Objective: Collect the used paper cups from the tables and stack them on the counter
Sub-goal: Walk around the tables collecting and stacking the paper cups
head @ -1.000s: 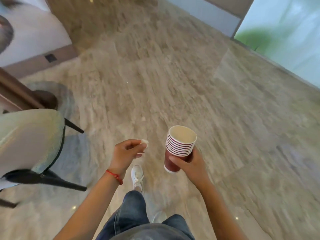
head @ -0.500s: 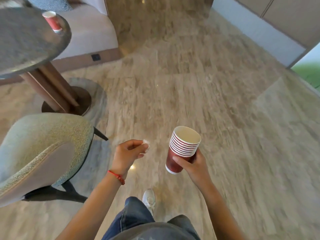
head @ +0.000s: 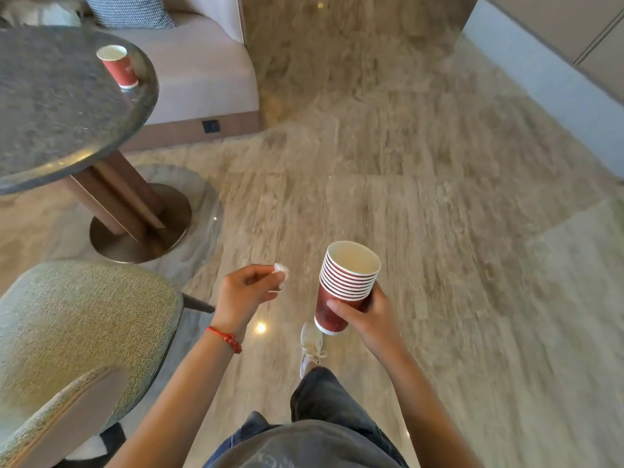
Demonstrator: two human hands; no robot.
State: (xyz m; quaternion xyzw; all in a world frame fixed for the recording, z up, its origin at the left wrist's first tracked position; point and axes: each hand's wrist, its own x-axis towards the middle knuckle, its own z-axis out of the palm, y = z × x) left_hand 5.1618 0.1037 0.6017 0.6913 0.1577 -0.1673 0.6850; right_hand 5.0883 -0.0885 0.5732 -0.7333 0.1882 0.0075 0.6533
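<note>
Right hand [head: 366, 315] gripped nested stack of red paper cups [head: 346, 287] low on its side, rims up, probably so next cup drops in. Left hand [head: 248, 290] pinched white crumpled scrap [head: 281, 270]. Lone cup [head: 118, 66] stood at 10 o'clock on round worktop [head: 50, 106], near edge, not yet collected.

Round dark speckled stone table [head: 64, 106] at ten o'clock: cut off by the left edge. Green textured upholstered chair [head: 77, 332] at eight o'clock: cropped left and below. Small crumpled white scrap [head: 281, 270] pinched in left hand [head: 246, 292]: too small to identify. Stack of nested red paper cups [head: 344, 285]: lower side covered by right hand [head: 368, 315], exact count unclear. White sneaker [head: 311, 342] at six o'clock: partly behind the stack. Floor toward three o'clock: smeared.
</note>
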